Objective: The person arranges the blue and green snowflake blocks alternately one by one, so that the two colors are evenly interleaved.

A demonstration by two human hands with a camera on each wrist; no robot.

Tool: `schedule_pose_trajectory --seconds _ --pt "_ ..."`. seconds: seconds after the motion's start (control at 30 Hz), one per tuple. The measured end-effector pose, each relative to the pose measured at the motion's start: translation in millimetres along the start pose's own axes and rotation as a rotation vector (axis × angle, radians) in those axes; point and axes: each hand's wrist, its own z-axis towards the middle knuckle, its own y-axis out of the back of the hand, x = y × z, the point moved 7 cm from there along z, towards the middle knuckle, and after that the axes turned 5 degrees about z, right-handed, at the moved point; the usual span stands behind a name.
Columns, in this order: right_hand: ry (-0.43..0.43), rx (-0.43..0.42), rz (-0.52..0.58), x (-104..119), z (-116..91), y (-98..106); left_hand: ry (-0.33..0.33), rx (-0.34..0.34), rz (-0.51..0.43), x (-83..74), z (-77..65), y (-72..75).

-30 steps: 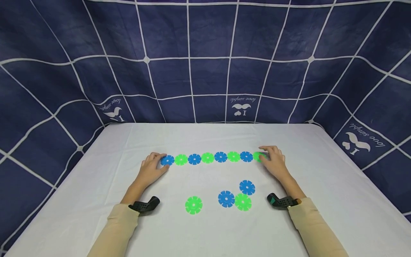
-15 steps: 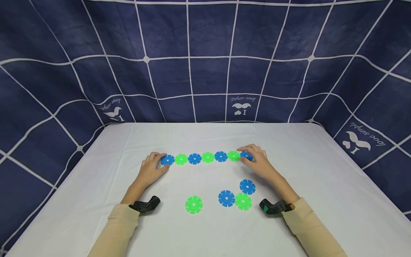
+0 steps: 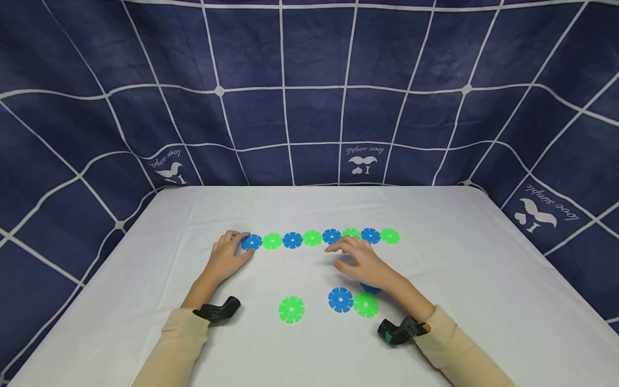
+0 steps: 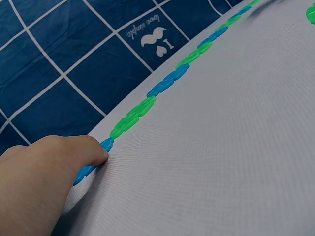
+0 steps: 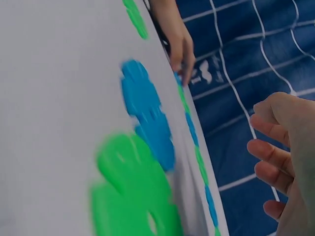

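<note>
A row of notched plastic building discs, blue and green by turns, runs edge to edge across the table in the head view. My left hand (image 3: 227,253) holds the blue disc (image 3: 252,242) at the row's left end between thumb and fingers; the left wrist view shows the thumb (image 4: 91,150) against that disc. At the other end of the row lies a green disc (image 3: 390,236). My right hand (image 3: 360,262) hovers in front of the row with fingers loosely bent and nothing in them, overlapping a green disc (image 3: 351,233) there. Its forearm partly hides a loose blue disc (image 3: 371,289).
Nearer to me lie another blue disc (image 3: 340,300) and a green disc (image 3: 366,305) side by side, with a single green disc (image 3: 292,309) to their left. White cloth covers the table (image 3: 242,349); a dark blue checked curtain (image 3: 314,113) hangs behind it.
My right hand has left the green disc at the row's right end and moved left and toward me along the row. The left hand has stayed on its blue disc.
</note>
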Motion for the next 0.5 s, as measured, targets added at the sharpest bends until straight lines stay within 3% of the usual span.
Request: schedule_pose_trajectory --seconds 0.27,0.5 --pt "0.085 0.130 -0.029 26.0 -5.6 -44.1 0.003 0.005 0.001 0.4 -0.3 -1.0" --pt "0.097 0.207 -0.024 34.5 -11.6 -66.5 0.006 0.010 -0.004 1.5 0.2 -0.4"
